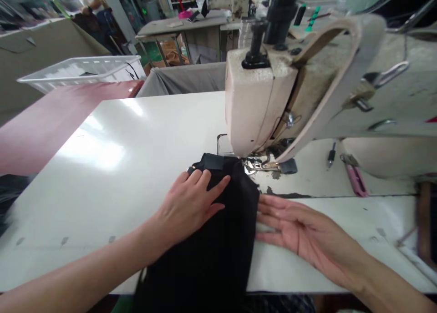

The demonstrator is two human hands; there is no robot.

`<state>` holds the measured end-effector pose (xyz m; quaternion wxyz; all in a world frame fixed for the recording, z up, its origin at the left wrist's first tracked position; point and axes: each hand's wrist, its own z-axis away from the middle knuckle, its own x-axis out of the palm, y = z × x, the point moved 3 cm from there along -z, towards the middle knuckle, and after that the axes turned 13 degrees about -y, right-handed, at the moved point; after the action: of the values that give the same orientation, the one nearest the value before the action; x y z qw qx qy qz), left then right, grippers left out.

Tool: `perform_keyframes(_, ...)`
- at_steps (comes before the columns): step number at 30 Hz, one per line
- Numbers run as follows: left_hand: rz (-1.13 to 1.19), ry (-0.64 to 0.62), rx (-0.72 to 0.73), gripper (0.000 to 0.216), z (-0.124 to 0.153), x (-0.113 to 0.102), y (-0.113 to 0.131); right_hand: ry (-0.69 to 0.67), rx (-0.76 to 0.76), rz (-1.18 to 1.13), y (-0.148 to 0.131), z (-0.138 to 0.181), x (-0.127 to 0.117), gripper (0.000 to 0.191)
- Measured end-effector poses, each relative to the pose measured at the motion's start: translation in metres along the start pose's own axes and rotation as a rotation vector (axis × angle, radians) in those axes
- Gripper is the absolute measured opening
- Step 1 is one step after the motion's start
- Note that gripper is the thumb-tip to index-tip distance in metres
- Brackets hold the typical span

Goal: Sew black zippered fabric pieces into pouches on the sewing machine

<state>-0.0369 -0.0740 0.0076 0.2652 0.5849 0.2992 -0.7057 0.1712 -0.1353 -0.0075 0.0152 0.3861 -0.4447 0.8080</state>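
White table [160, 135] is overhung at its front edge by black cloth [221, 240], overlaid by spread left hand [187, 201], bordered by outstretched right hand [300, 226].

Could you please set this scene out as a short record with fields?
Left hand: resting on the black cloth, fingers spread
Right hand: palm partly up, fingertips at the cloth's right edge
Cloth position: on the white table, running over its near edge
Machine: sewing machine, its metal foot beside the cloth's far end
Nearby tool: pink tool, lying right of the foot
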Motion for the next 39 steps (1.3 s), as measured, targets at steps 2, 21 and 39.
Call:
perform_keyframes(2,0.113,0.049,-0.005,0.045,0.007,0.005,-0.001,-0.077,0.171,-0.111,0.012,-0.001,0.014,0.026)
perform_keyframes(21,0.431,-0.014,0.065,0.068,0.019,0.023,-0.04,0.235,-0.021,0.134,-0.012,-0.037,0.001,0.024)
perform_keyframes(39,0.257,-0.186,0.291,0.069,-0.003,0.013,0.015,0.335,-0.026,0.13,-0.016,-0.045,-0.01,0.023)
